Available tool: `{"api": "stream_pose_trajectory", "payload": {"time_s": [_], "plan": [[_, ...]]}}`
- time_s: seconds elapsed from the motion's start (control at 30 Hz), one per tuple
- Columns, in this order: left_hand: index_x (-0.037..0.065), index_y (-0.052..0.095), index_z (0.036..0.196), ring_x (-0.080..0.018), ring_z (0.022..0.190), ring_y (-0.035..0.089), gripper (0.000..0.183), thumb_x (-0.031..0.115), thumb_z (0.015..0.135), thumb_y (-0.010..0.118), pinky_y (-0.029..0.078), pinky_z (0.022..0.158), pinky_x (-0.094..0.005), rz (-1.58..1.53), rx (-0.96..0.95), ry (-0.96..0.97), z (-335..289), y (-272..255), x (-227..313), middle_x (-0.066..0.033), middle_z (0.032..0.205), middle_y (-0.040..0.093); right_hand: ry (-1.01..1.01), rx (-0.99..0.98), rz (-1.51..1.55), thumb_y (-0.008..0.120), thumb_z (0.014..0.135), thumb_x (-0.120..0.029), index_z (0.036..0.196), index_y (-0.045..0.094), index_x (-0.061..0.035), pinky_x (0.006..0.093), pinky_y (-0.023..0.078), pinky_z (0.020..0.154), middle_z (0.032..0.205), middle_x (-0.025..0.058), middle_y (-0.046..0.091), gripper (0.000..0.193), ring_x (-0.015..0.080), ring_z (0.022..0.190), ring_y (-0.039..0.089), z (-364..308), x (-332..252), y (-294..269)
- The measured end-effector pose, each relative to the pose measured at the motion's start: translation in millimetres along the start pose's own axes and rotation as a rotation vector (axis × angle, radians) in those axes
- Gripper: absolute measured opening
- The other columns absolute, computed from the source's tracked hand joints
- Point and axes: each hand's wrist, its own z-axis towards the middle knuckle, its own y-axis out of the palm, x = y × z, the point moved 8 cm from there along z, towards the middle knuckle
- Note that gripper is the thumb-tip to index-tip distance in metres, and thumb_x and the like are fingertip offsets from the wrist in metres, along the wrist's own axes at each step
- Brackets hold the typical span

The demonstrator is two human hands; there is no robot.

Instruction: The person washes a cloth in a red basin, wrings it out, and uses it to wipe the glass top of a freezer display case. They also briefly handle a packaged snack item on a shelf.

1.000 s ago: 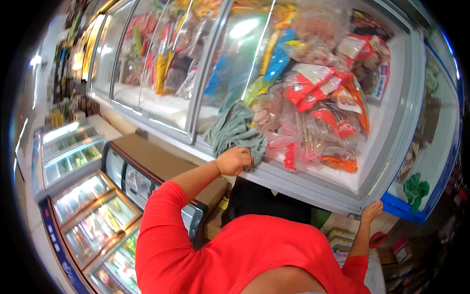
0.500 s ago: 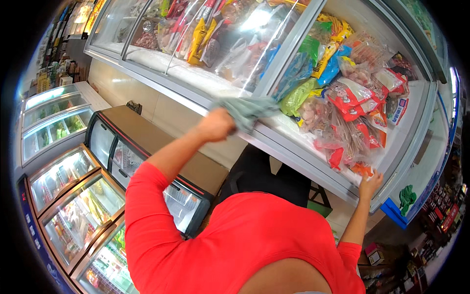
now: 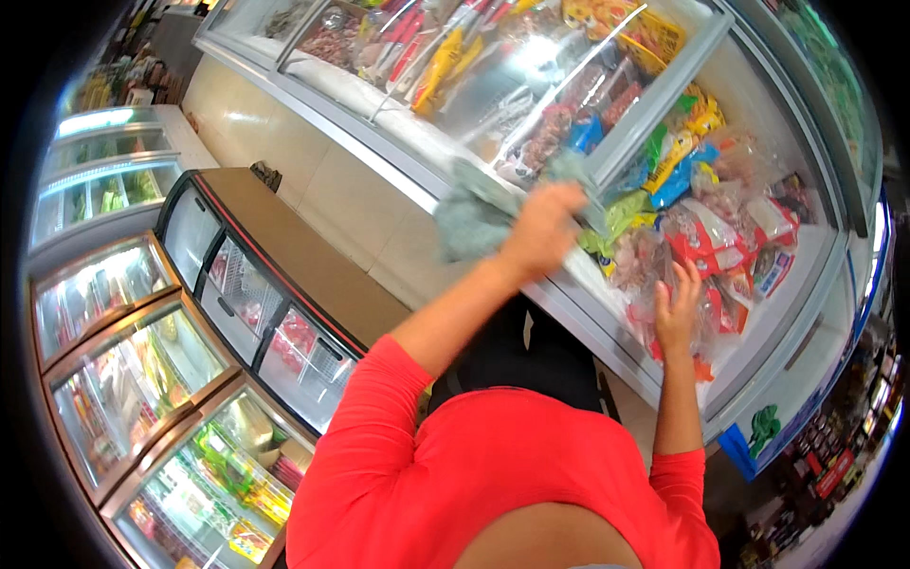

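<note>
A grey-green cloth [image 3: 474, 213] is gripped in my left hand [image 3: 545, 232], which is closed over the near metal frame of a chest freezer [image 3: 417, 180]. Part of the cloth hangs over the frame's outer side, and its far end is smeared by motion near the sliding glass lid's edge. My right hand [image 3: 677, 308] reaches over the freezer's uncovered right section with fingers apart, above or against clear bags of frozen food [image 3: 640, 261]. Whether its fingertips touch them I cannot tell. Red-and-white packets [image 3: 706, 232] and a green bag [image 3: 621, 218] lie close by.
Under the glass lid [image 3: 502, 95] lie more frozen packs. To the left stand a dark-framed freezer with a brown top [image 3: 294, 247] and wood-framed glass display freezers [image 3: 133, 379]. Shelves of goods [image 3: 815, 474] are at the lower right.
My left hand has moved right along the frame with the cloth. My right hand has left the freezer's near right edge and come up over the bags. The view has shifted slightly.
</note>
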Motion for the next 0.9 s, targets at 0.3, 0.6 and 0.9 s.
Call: {"api": "stream_pose_trajectory", "payload": {"time_s": [0.3, 0.6, 0.9], "plan": [[0.01, 0.035, 0.142, -0.033, 0.141, 0.018, 0.062, 0.032, 0.086, 0.047, 0.005, 0.112, -0.059, 0.464, -0.38, -0.072, -86, 47, -43, -0.0136, 0.15, 0.028, -0.316, -0.273, -0.152, 0.049, 0.091, -0.048, 0.138, 0.034, 0.0018, 0.056, 0.014, 0.109, 0.145, 0.0267, 0.025, 0.07, 0.0445, 0.134, 0.023, 29, -148, 190], [0.01, 0.03, 0.144, -0.0316, 0.14, 0.02, 0.068, 0.041, 0.086, 0.047, 0.005, 0.111, -0.0597, 0.49, -0.353, -0.113, -42, -47, -135, -0.0133, 0.151, 0.026, -0.531, -0.239, 0.008, 0.047, 0.09, -0.05, 0.143, 0.025, 0.0016, 0.0551, 0.009, 0.111, 0.148, 0.0265, 0.02, 0.077, 0.0443, 0.137, 0.017, 106, -242, 264], [0.012, 0.022, 0.148, -0.0306, 0.142, 0.012, 0.07, 0.044, 0.088, 0.043, 0.002, 0.11, -0.0612, 0.794, -0.284, -0.23, 70, -284, -339, -0.0121, 0.154, 0.02, -0.673, -0.228, 0.035, 0.049, 0.088, -0.047, 0.133, 0.04, 0.0001, 0.0518, 0.016, 0.111, 0.138, 0.0243, 0.036, 0.066, 0.0401, 0.133, 0.028, 305, -486, 411]]}}
